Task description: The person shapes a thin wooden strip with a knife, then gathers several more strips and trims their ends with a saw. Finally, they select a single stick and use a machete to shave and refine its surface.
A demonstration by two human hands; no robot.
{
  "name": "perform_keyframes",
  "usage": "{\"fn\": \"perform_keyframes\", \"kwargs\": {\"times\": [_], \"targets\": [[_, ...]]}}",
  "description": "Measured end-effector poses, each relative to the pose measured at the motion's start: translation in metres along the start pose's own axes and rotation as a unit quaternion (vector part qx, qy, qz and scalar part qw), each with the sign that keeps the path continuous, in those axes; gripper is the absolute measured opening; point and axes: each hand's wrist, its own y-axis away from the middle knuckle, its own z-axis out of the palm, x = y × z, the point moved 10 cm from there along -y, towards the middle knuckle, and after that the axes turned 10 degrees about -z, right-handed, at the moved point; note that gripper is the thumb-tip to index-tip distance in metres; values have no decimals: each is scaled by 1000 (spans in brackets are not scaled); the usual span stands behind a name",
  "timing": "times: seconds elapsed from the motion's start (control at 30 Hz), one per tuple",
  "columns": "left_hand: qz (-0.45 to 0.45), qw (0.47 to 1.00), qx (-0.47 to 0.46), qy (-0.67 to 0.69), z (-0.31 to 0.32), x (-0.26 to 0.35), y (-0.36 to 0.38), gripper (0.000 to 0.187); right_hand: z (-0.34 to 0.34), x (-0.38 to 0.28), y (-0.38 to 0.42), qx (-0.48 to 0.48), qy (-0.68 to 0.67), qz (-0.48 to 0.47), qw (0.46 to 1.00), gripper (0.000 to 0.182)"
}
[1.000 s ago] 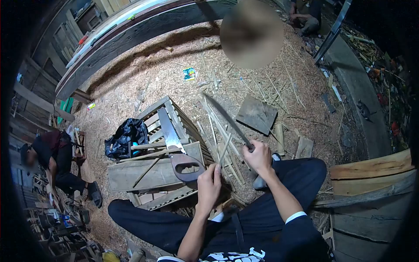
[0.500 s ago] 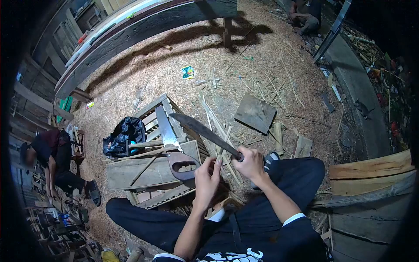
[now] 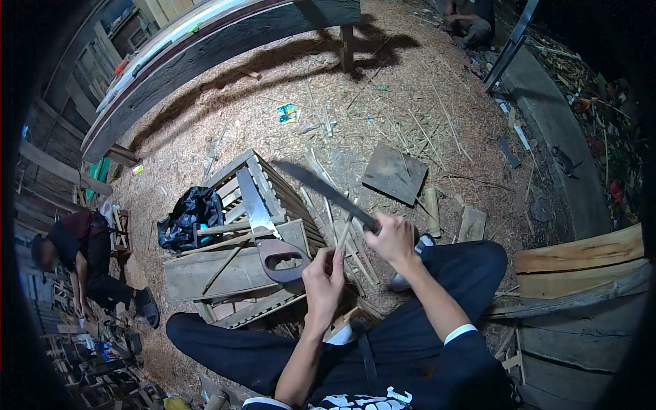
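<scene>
My right hand (image 3: 394, 240) is wrapped round the handle of a machete (image 3: 321, 188), whose long dark blade points up and to the left. A thin wooden stick (image 3: 344, 232) is pinched in my left hand (image 3: 324, 277), and its upper end meets the blade near the handle. Just left of that hand a handsaw (image 3: 257, 213) rests on a slatted wooden crate (image 3: 265, 179) and a plank (image 3: 219, 275). A black plastic bag (image 3: 191, 219) lies at the crate's left side.
Beyond the crate lies a square board (image 3: 395, 173) on shaving-covered ground. A long wooden bench (image 3: 225, 58) stands at the back. Planks (image 3: 581, 266) are at my right. One person (image 3: 82, 256) bends down at left; another (image 3: 471, 24) sits far back. A cat (image 3: 564, 162) is by the kerb.
The machete's tip has swung up slightly, and the stick now stands out more clearly against the blade. The whole view has shifted a little; the saw and crate stay put.
</scene>
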Motion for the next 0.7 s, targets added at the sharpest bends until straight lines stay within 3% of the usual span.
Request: {"fn": "perform_keyframes", "kwargs": {"times": [0.07,0.2,0.3,0.43,0.47,0.57,0.63,0.7], "targets": [[4,1000,-1,12,-1,-1,-2,19,-4,3,1,20,-7,25,999,23],[-13,1000,-2,1,0,-4,-6,19,14,-21,20,-55,51,-65,995,21],[-6,1000,-9,5,0,-9,-2,20,9,4,1,-35,32,5,999,19],[-6,1000,8,10,1,-12,-3,18,14,-14,21,-45,23,-20,999,20],[-21,1000,-4,-5,-1,-15,-3,17,29,-19,35,-85,29,-57,994,21],[-46,997,-26,-52,-1,-21,-7,17,32,-15,27,-106,44,-44,992,23],[-62,996,-18,-61,-1,-12,-14,18,31,-15,22,-83,31,-50,995,25],[-25,999,8,-20,-1,-10,-16,19,23,-20,16,-55,34,-52,997,25]]}}
